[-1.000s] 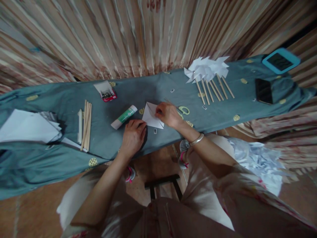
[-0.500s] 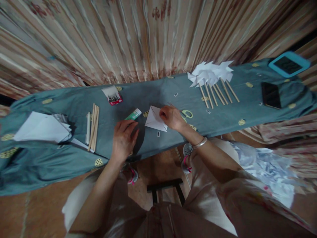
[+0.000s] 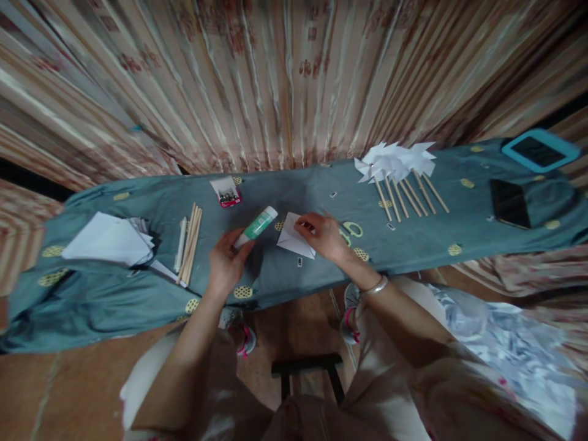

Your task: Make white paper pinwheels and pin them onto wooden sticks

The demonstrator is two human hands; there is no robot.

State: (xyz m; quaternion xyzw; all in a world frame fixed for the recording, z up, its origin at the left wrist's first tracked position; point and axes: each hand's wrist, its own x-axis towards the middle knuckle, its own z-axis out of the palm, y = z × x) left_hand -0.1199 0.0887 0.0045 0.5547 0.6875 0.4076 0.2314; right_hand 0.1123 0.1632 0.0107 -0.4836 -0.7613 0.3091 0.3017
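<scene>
My left hand (image 3: pixel 227 260) is wrapped round the lower end of a green and white glue stick (image 3: pixel 260 225), whose white end tilts up to the right. Just right of it, a square of white paper (image 3: pixel 294 242) with diagonal lines lies on the cloth. My right hand (image 3: pixel 321 234) is over the paper's right part, fingers curled together at its upper edge and seemingly pinching it. Partly behind that hand sit pale green-handled scissors (image 3: pixel 353 230). Paper pinwheels (image 3: pixel 397 162) on wooden sticks lie in a row to the right.
A small open box of metal pins (image 3: pixel 227 195) stands at the back. Several wooden sticks (image 3: pixel 190 245) lie left, beside a stack of white paper (image 3: pixel 105 239). On the right are a dark phone (image 3: pixel 509 204) and a blue-framed device (image 3: pixel 541 151). A patterned teal cloth (image 3: pixel 271 288) covers the table.
My left hand has closed on the glue stick and raised its end off the cloth. The right hand stays at the paper. The whole view has shifted slightly.
</scene>
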